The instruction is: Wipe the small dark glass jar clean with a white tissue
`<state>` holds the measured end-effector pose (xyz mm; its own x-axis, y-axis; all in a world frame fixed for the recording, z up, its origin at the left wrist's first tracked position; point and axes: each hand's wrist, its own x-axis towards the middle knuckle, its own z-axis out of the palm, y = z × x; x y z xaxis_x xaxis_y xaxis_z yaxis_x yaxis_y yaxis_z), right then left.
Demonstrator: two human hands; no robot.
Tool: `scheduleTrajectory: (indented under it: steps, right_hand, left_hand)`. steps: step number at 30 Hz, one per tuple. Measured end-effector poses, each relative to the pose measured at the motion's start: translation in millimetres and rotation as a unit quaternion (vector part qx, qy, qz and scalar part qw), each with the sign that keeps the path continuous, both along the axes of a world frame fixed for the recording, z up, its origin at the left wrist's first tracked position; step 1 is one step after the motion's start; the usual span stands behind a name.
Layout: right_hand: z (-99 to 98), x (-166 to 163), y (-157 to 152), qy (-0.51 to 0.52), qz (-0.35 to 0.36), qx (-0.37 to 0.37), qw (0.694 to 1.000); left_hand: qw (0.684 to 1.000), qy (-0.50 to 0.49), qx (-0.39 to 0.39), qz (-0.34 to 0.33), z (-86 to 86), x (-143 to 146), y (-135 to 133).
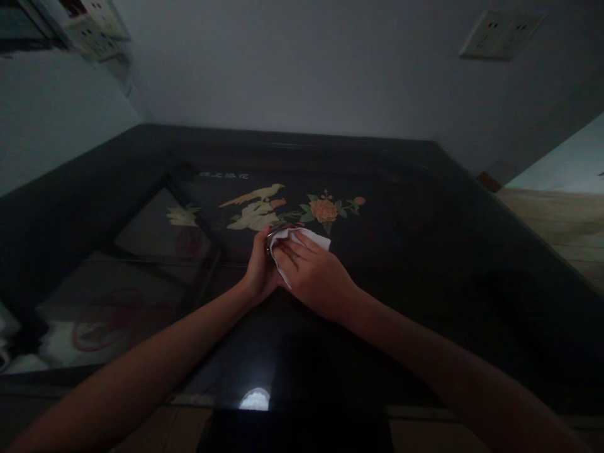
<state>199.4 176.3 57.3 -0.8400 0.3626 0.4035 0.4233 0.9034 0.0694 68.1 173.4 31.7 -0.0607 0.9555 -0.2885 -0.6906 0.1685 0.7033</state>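
Note:
Near the middle of the dark glossy surface, my left hand wraps round a small shiny object with a metallic-looking rim. Most of that object is covered, so its kind does not show. My right hand presses a white cloth or paper tissue against it, fingers bent over the fold. Both hands meet over the surface, the right one partly in front of the left.
The dark glossy tabletop bears a bird picture and an orange flower picture. Pale walls stand behind and to the left. Socket panels are on the back wall. Reflections lie across the tabletop's left side.

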Motion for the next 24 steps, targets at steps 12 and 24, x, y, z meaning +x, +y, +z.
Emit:
scheduleTrajectory:
  steps: [12, 24]
  right_hand:
    - [2.2, 5, 9, 0.011, 0.066, -0.009, 0.998]
    - [15.3, 17, 19, -0.049, 0.114, 0.03, 0.992]
  left_hand:
    - [0.999, -0.021, -0.009, -0.031, 2.5, 0, -1]
    - [0.997, -0.034, -0.013, -0.068, -0.1, -1, -1]
